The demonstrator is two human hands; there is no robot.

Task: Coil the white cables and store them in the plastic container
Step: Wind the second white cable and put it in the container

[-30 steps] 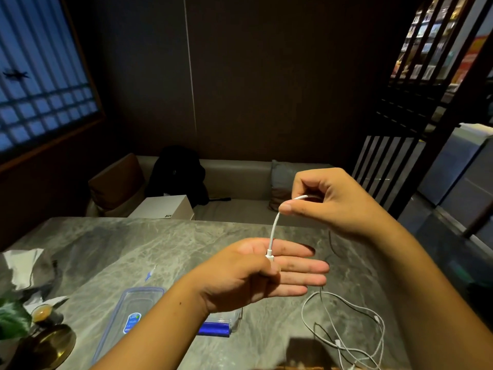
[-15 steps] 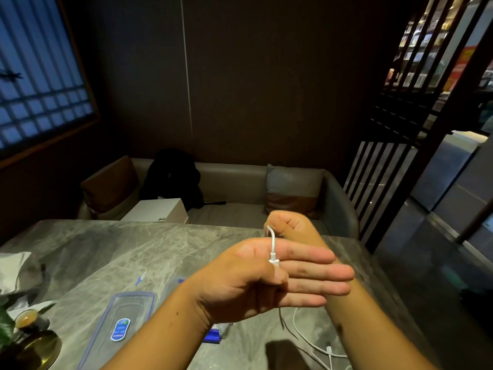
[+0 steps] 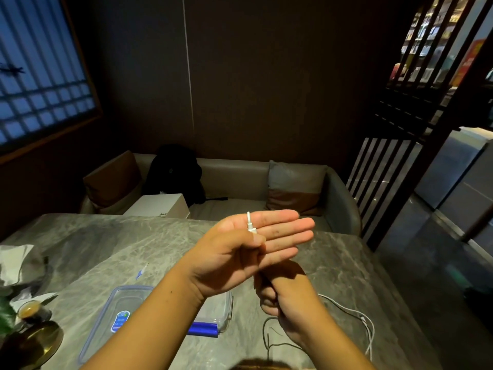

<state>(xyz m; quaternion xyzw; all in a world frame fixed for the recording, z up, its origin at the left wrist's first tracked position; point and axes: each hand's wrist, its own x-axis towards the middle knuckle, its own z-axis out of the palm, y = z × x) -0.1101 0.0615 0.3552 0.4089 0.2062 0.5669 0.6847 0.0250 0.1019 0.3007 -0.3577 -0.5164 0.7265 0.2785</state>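
**A:** What is spread out before you?

**B:** A grey marbled tabletop (image 3: 333, 263). On it, low on my left, lies a clear lid (image 3: 106, 316) with a blue label. Just right of it stands the plastic container (image 3: 228, 308), partly hidden behind my left forearm, with a blue clip along its near edge.

**A:** And your hands?

**B:** My left hand (image 3: 240, 252) is raised above the tabletop, palm turned toward me. Its fingers (image 3: 288, 228) are straight and together, pointing right. My right hand (image 3: 282, 297) sits directly beneath it, lower and closer to the tabletop, with its fingers (image 3: 266, 303) curled into a fist.

**A:** Where is the cable?

**B:** The white cable (image 3: 369, 332) lies mostly loose on the tabletop, right of my right wrist and well apart from the container. A shadowed strand loops up from the tabletop toward my right fist, which grasps it as far as I can make out.

**A:** And the end?

**B:** The plug (image 3: 250, 227) stands upright against the base of my left fingers, pinned there by my thumb (image 3: 253, 240). The wire bends over the top edge of that hand and out of sight.
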